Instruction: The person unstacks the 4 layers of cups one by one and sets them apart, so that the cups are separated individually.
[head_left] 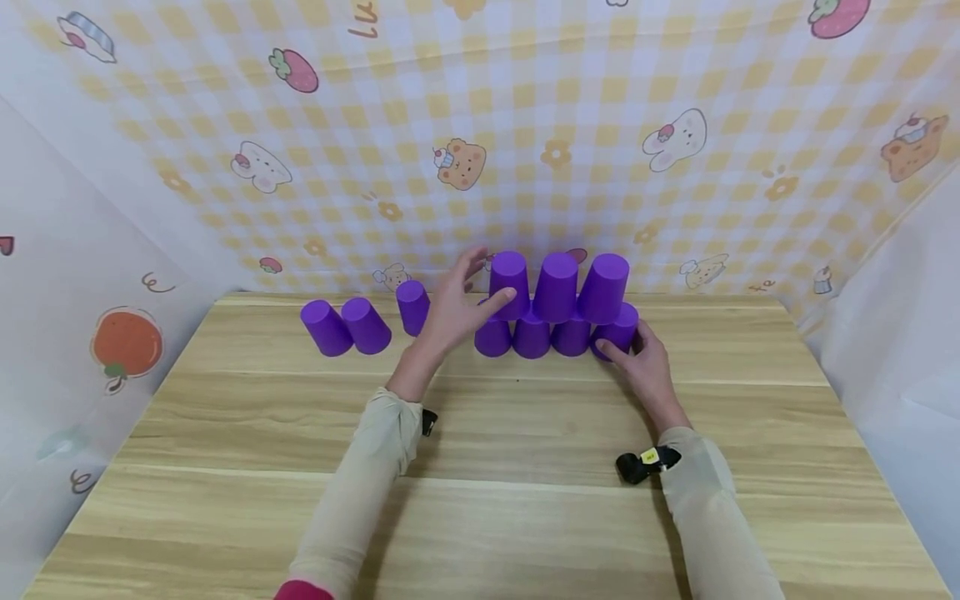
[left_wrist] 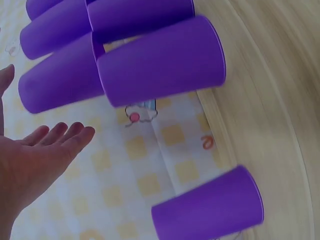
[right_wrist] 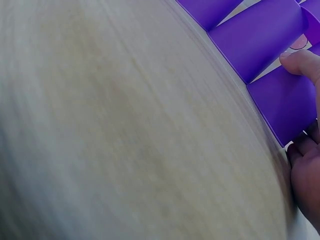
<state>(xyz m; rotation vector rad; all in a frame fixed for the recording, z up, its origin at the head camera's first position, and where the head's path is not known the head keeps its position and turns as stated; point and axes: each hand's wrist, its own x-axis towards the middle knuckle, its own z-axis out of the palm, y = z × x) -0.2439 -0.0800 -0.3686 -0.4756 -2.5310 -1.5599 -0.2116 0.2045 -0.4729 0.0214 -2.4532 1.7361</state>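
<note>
Between your hands the stack of purple plastic cups has four down and three on top, three loose upside-down purple cups left of your released left hand, right hand gripping the end base cup.

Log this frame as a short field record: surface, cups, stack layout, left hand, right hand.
surface: wooden table
stack: purple cups upside down, four in the bottom row, three in the top row
loose cups: three on the table left of the stack
left hand: left hand open, thumb touching the top row's left cup
right hand: right hand gripping the bottom row's right end cup
backdrop: yellow checked cloth with cartoon animals
</note>
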